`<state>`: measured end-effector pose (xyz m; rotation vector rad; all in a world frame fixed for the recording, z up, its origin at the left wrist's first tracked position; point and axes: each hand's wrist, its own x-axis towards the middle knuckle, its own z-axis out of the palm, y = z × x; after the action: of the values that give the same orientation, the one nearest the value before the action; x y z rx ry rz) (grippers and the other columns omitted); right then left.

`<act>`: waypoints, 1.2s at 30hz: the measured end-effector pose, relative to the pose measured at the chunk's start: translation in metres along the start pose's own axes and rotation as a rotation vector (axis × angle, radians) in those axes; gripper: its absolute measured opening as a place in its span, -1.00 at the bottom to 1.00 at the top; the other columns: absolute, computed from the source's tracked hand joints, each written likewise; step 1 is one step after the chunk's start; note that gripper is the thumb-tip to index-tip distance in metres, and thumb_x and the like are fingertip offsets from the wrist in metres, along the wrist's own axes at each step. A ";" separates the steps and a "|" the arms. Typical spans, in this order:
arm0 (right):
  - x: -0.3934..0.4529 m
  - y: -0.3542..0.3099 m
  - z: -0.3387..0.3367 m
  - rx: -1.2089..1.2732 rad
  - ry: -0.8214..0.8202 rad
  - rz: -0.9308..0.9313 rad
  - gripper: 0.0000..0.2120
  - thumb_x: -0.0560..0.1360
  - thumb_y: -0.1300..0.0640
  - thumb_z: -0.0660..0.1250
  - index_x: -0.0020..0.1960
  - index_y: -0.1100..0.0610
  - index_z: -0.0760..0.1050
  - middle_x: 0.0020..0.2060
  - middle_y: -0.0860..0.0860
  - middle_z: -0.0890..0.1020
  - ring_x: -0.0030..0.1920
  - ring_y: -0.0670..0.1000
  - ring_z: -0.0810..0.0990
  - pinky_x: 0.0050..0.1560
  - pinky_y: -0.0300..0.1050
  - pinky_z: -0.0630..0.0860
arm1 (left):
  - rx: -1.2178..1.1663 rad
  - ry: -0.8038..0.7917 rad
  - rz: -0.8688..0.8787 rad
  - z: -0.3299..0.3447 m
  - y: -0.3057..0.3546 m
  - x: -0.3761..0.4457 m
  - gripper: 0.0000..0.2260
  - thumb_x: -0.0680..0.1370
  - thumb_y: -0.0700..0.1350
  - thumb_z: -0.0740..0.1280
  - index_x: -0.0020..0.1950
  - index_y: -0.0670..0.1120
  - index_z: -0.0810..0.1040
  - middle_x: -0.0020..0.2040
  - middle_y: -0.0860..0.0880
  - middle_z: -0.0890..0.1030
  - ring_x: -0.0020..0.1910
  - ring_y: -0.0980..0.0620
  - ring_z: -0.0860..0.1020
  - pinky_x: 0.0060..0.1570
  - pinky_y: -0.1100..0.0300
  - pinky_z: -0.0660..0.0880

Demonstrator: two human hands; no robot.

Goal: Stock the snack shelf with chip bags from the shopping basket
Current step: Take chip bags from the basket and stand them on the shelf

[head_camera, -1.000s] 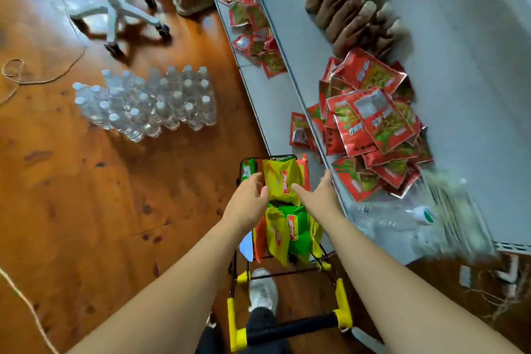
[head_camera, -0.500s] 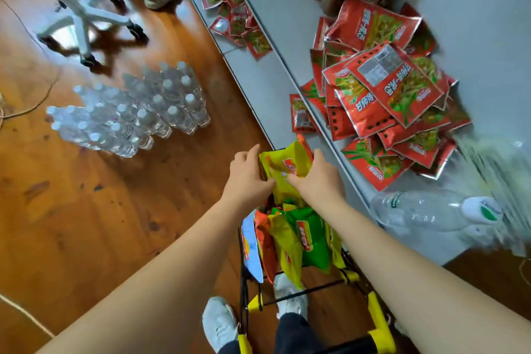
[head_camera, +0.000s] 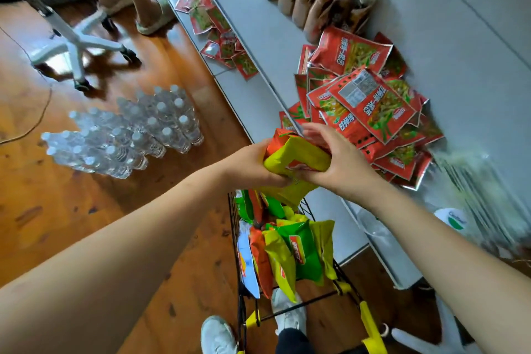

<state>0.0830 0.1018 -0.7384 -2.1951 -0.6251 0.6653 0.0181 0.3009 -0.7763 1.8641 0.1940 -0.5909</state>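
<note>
The basket ran off the bottom edge, its lower part hidden. Both hands, left and right, squeezed a crinkly yellow chip bag above it, beside the shelf. Glossy red packets lay heaped there; water bottles stood on the floor.

Chinese characters run along the red snack packets on the shelf, too blurred to read.
</note>
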 end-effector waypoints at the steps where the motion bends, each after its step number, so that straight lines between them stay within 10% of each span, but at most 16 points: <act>1: -0.002 0.001 0.002 0.120 0.061 0.069 -0.15 0.30 0.00 0.58 0.47 -0.07 0.22 0.29 -0.10 0.45 0.26 -0.14 0.47 0.25 -0.18 0.45 | -0.077 0.009 -0.005 0.000 0.000 -0.001 -0.48 0.27 0.01 0.52 0.21 0.05 0.52 0.08 0.01 0.68 0.06 0.05 0.65 0.10 0.07 0.59; 4: -0.008 0.002 0.017 0.599 0.178 0.343 0.00 0.28 -0.05 0.58 0.54 -0.08 0.06 0.32 -0.09 0.43 0.30 -0.07 0.45 0.31 -0.04 0.41 | -0.331 0.066 -0.017 0.002 0.003 -0.009 -0.57 0.37 -0.09 0.47 0.23 -0.04 0.52 0.06 0.00 0.69 -0.02 0.13 0.67 -0.04 0.25 0.58; 6: -0.014 -0.001 0.030 0.776 0.175 0.462 -0.07 0.16 -0.17 0.58 0.44 -0.01 0.29 0.26 0.01 0.57 0.23 0.02 0.57 0.28 0.09 0.48 | -0.422 0.104 -0.017 0.009 0.007 -0.017 -0.58 0.39 -0.12 0.48 0.23 -0.03 0.51 0.02 0.05 0.69 -0.05 0.17 0.67 -0.12 0.32 0.57; 9: -0.034 -0.022 0.037 0.748 0.185 0.484 -0.53 0.20 -0.17 0.49 0.04 0.01 0.59 0.04 0.05 0.70 0.02 0.01 0.68 0.11 -0.02 0.59 | -0.394 0.112 -0.017 0.020 0.015 -0.033 -0.45 0.33 -0.04 0.58 0.26 -0.03 0.48 0.06 0.02 0.69 0.02 0.12 0.67 -0.05 0.23 0.60; 16: -0.122 -0.087 0.008 0.837 0.282 0.551 -0.49 0.18 -0.16 0.51 0.06 0.06 0.62 -0.02 0.05 0.72 0.00 0.04 0.69 0.10 0.01 0.60 | -0.461 0.085 -0.096 0.031 0.072 -0.111 -0.34 0.30 0.09 0.60 0.31 -0.01 0.42 0.14 -0.03 0.67 0.08 -0.01 0.67 0.10 -0.04 0.61; 21: -0.232 -0.155 -0.021 0.905 0.399 0.577 -0.50 0.26 -0.14 0.52 0.12 0.06 0.60 -0.03 0.03 0.72 0.00 0.02 0.70 0.13 0.01 0.59 | -0.375 0.011 -0.082 0.057 0.142 -0.190 -0.37 0.30 0.09 0.58 0.29 -0.04 0.46 0.09 -0.05 0.69 0.02 -0.02 0.69 0.07 -0.04 0.62; 28: -0.423 -0.223 -0.043 0.975 0.719 0.610 -0.83 0.48 0.10 0.42 0.07 0.02 0.58 -0.21 -0.18 0.67 -0.28 -0.35 0.63 -0.31 -0.52 0.44 | -0.128 -0.215 0.005 0.148 0.252 -0.292 -0.49 0.26 0.17 0.59 0.10 0.04 0.53 -0.08 0.05 0.72 -0.15 0.18 0.69 -0.12 0.21 0.61; 36: -0.609 -0.203 -0.079 1.078 1.195 0.620 -0.79 0.47 0.11 0.44 0.10 -0.01 0.60 -0.12 -0.20 0.72 -0.03 -0.17 0.68 -0.15 -0.40 0.53 | 0.208 -0.460 0.210 0.327 0.360 -0.347 -0.52 0.34 0.15 0.55 0.15 0.05 0.46 -0.03 0.08 0.64 -0.12 0.22 0.60 -0.22 0.39 0.51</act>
<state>-0.3675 -0.1888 -0.3763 -1.2969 0.8767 -0.1425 -0.2338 -0.0814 -0.3915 1.8604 -0.3733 -0.8982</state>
